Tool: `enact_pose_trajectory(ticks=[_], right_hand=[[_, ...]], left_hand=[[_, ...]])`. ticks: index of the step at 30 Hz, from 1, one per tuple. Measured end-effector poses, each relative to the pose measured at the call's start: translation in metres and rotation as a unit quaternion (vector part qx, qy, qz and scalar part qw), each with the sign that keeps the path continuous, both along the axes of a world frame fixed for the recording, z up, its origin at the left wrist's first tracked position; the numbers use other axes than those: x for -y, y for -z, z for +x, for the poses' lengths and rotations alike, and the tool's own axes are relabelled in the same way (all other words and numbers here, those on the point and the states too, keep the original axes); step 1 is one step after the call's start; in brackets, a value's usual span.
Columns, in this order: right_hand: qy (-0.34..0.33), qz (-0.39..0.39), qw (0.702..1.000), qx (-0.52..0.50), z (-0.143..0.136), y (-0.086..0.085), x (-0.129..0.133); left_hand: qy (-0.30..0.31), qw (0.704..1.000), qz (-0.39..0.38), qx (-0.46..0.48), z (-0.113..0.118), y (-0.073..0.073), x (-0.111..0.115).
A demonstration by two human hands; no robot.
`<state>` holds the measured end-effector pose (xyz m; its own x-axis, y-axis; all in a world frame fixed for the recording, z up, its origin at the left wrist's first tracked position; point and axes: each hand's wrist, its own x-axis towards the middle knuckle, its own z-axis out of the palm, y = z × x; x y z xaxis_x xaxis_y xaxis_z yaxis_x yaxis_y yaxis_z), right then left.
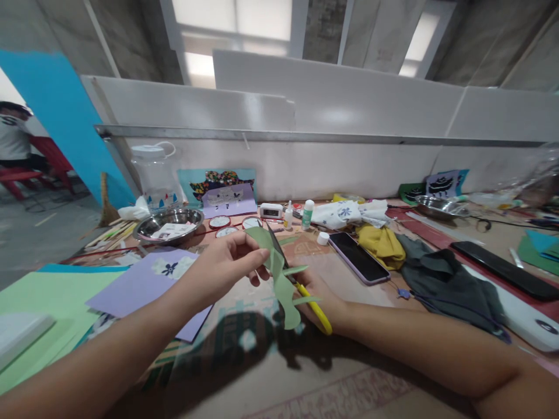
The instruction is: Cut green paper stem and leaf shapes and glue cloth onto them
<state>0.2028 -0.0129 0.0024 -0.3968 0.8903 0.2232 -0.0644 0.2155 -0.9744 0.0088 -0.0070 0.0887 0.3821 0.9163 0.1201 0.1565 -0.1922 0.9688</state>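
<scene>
Green paper sheets (43, 291) at the lower left, purple card (148, 279) beside them, dark cloth (445, 285) and a phone (360, 259) right of centre: kept all within view. Gripped yellow-handled scissors (317, 308) at mid-frame, right hand (321, 291) closed around the handles, blades pointing up and left. Pinched the wavy light green cutout (283, 285) near its top with the left hand (238, 256), also at mid-frame, overlapping the scissors.
</scene>
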Motion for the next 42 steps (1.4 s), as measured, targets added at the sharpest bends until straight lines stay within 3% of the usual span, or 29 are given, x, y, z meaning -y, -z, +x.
enact_pose_trajectory(ticks=[14,29,34,42], right_hand=[[-0.015,-0.045,0.998,-0.051,-0.004,-0.001,-0.001],[-0.013,-0.06,0.997,-0.055,-0.004,-0.005,0.0],[0.003,-0.029,0.998,-0.05,-0.004,-0.008,0.003],[0.009,-0.032,0.999,-0.028,-0.004,0.003,-0.004]], left_hand=[[0.048,0.999,0.018,0.017,0.001,0.006,-0.001],[0.047,0.998,0.019,0.021,0.0,0.006,-0.001],[0.039,0.999,0.022,0.008,0.001,0.005,-0.002],[0.045,0.999,0.025,0.013,0.002,0.006,-0.003]])
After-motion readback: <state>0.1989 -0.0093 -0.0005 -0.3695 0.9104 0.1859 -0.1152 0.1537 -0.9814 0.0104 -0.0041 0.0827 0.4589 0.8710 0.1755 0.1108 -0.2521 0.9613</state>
